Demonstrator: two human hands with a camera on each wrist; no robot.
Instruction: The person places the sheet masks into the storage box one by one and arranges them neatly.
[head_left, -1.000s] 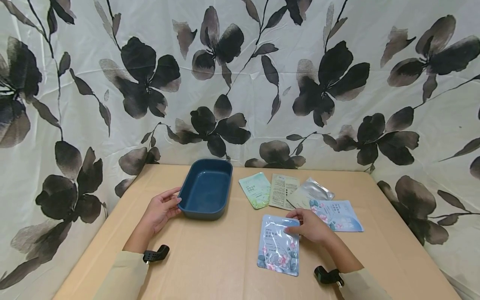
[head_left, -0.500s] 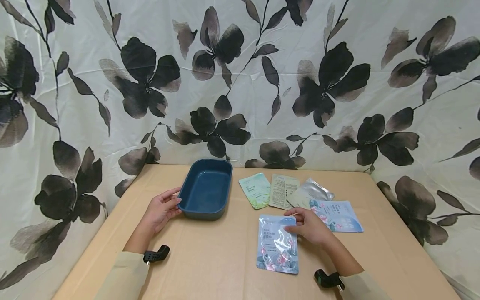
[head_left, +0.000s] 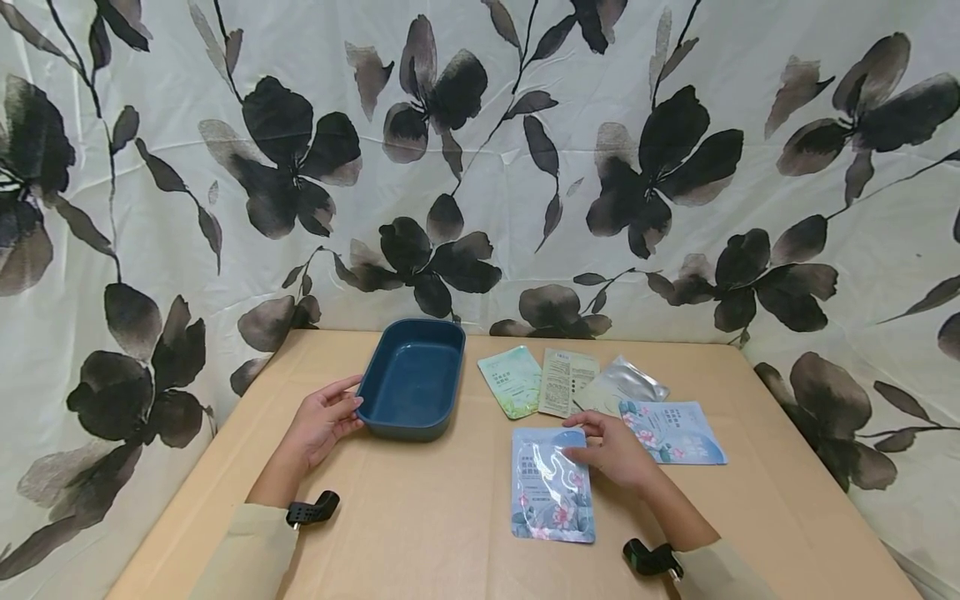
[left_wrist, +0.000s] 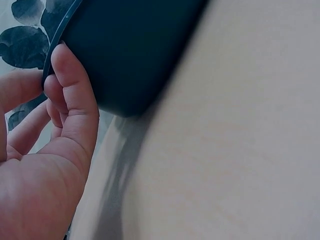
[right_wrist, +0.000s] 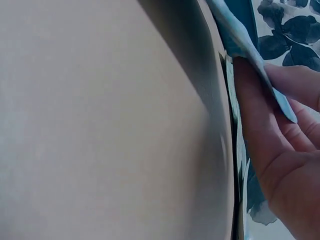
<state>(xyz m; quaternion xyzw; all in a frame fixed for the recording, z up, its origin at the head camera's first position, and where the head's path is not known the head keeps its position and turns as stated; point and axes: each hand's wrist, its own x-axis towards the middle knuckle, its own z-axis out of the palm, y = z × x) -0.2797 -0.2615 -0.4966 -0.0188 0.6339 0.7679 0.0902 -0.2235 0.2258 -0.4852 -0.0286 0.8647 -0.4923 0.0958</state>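
A dark blue rectangular plastic box (head_left: 412,377) stands on the table. My left hand (head_left: 321,425) is at its near left side. In the left wrist view its fingers (left_wrist: 75,85) pinch the box's rim. To the right, my right hand (head_left: 618,450) pinches a shiny blue floral sachet (head_left: 552,492) by its upper right edge, thumb on the front face. The sachet is tilted toward me and its Chinese print is partly washed out by glare. Edge-on in the right wrist view, the sachet (right_wrist: 250,50) sits between thumb and fingers. Its back is hidden.
Behind the right hand lie a green sachet (head_left: 512,381), a beige text-covered sachet (head_left: 566,379), a silvery packet (head_left: 626,382) and another blue floral sachet (head_left: 675,432), partly overlapping. A floral curtain (head_left: 480,167) borders the table (head_left: 420,533) at the back and sides.
The right hand and its sachet have drifted slightly left and up. The left hand and the box have stayed in place.
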